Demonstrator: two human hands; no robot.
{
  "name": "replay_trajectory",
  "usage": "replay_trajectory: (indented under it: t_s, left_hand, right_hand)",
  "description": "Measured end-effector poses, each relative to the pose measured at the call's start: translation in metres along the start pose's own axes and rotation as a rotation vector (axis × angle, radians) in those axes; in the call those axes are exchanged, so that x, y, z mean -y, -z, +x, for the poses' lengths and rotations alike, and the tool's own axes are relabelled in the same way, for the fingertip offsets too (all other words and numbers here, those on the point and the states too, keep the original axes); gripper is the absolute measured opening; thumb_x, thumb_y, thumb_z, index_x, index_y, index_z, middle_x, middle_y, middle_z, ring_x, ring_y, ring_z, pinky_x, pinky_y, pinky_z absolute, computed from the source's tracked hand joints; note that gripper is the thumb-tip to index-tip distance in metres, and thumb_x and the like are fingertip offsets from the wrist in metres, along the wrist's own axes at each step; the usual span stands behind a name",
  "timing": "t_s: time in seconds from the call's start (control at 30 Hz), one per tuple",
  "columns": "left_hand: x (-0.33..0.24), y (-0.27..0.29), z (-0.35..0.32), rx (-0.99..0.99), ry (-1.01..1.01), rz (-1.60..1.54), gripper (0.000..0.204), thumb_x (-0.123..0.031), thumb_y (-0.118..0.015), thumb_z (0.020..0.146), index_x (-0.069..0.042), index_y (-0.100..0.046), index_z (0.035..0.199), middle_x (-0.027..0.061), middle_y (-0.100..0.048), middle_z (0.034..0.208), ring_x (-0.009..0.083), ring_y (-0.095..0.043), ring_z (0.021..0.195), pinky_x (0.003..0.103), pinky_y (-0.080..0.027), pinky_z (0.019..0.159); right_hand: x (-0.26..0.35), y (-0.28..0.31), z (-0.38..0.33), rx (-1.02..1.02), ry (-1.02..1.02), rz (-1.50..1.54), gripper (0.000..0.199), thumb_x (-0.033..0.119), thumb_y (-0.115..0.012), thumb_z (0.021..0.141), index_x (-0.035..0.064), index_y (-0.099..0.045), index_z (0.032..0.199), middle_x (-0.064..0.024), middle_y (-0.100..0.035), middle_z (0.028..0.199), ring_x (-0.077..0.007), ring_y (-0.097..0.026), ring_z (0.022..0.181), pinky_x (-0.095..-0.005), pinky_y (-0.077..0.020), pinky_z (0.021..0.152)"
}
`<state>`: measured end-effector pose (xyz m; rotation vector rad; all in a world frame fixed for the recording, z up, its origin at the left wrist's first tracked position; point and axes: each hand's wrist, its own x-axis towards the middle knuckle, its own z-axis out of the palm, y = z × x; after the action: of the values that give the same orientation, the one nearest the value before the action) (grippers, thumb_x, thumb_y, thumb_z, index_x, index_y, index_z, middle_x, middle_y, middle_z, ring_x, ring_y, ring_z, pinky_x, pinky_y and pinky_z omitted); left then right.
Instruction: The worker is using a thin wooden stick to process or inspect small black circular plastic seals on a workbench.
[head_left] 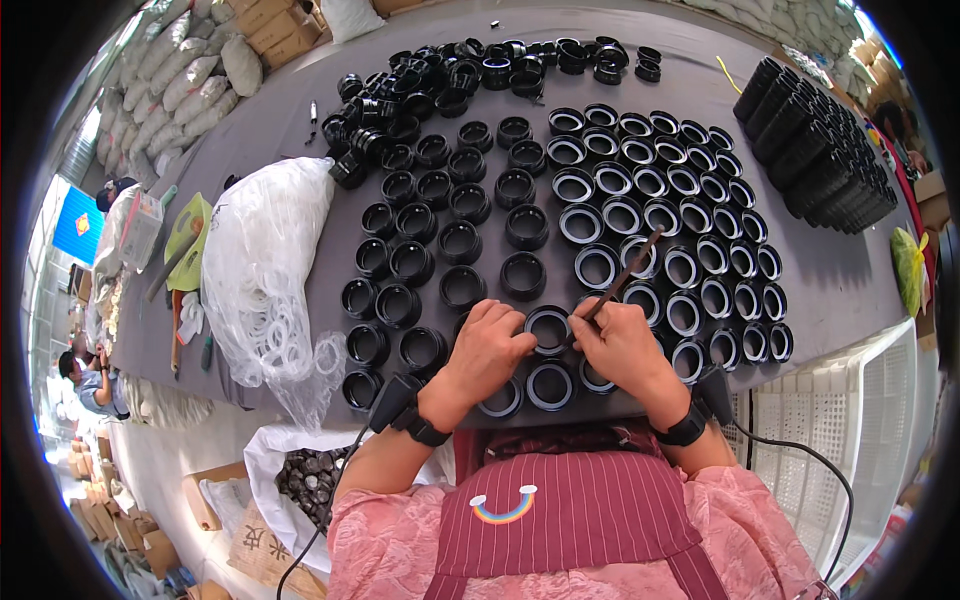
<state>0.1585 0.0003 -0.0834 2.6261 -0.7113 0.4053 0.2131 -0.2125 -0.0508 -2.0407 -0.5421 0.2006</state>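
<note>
My right hand [615, 345] is closed around a slim dark brown stick [632, 268], held slanting with its upper end pointing away to the right. The stick's lower end is down by the right side of a black ring [527, 326] with a pale inner ring in it. My left hand [485, 350] has its fingers curled and bunched, with thumb and fingertips at that ring's left rim. Closer to me stands another black ring with a pale insert [549, 386]. Rows of similar lined rings [683, 268] lie right of my hands; black rings without pale inserts [460, 242] stand to the left.
A clear plastic bag [262, 240] of pale rings lies at the left. Loose black rings [440, 85] are heaped at the far side. Stacked black rings [815, 150] stand far right. Below the table edge are a white crate [800, 440] and a white sack [265, 465] of dark pieces.
</note>
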Motion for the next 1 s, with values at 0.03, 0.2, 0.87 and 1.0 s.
replay_trajectory:
  t_s: [0.03, 0.2, 0.87, 1.0]
  left_hand:
    - [0.0, 0.0, 0.0, -0.007, -0.006, -0.003, 0.011, -0.016, -0.071, 0.074, -0.011, -0.07, 0.084, 0.0084, -0.064, 0.095, 0.0264, -0.059, 0.097, 0.041, -0.042, 0.094]
    - [0.003, -0.003, 0.0, -0.021, -0.012, -0.02, 0.011, -0.016, -0.071, 0.074, -0.01, -0.069, 0.083, 0.0086, -0.063, 0.094, 0.0266, -0.059, 0.097, 0.041, -0.043, 0.093]
    - [0.025, -0.004, 0.02, 0.135, 0.287, -0.112, 0.014, -0.02, -0.058, 0.091, -0.008, -0.062, 0.085, 0.0063, -0.066, 0.074, 0.0251, -0.061, 0.081, 0.041, -0.04, 0.076]
    - [0.017, 0.001, 0.026, 0.038, 0.238, 0.212, 0.008, -0.018, -0.063, 0.087, -0.01, -0.065, 0.086, 0.0055, -0.065, 0.072, 0.0276, -0.061, 0.077, 0.042, -0.041, 0.074]
  right_hand:
    - [0.003, 0.001, 0.003, -0.033, 0.024, -0.07, 0.013, 0.01, -0.064, 0.088, -0.0019, -0.065, 0.084, -0.0177, -0.062, 0.065, -0.035, -0.063, 0.061, -0.0401, -0.049, 0.059]
    - [-0.007, -0.012, 0.022, -0.063, 0.078, -0.015, 0.009, 0.008, -0.063, 0.088, -0.0011, -0.065, 0.086, -0.0181, -0.064, 0.07, -0.0365, -0.064, 0.066, -0.0403, -0.0498, 0.06]
    - [-0.004, 0.012, -0.016, -0.323, 0.19, 0.393, 0.013, 0.009, -0.061, 0.096, -0.0024, -0.064, 0.092, -0.0036, -0.065, 0.07, -0.0101, -0.067, 0.062, -0.0216, -0.0481, 0.053]
    - [-0.009, -0.007, -0.012, -0.188, 0.141, 0.207, 0.013, 0.011, -0.064, 0.094, -0.002, -0.065, 0.091, -0.0036, -0.062, 0.06, -0.0095, -0.065, 0.058, -0.0231, -0.0481, 0.053]
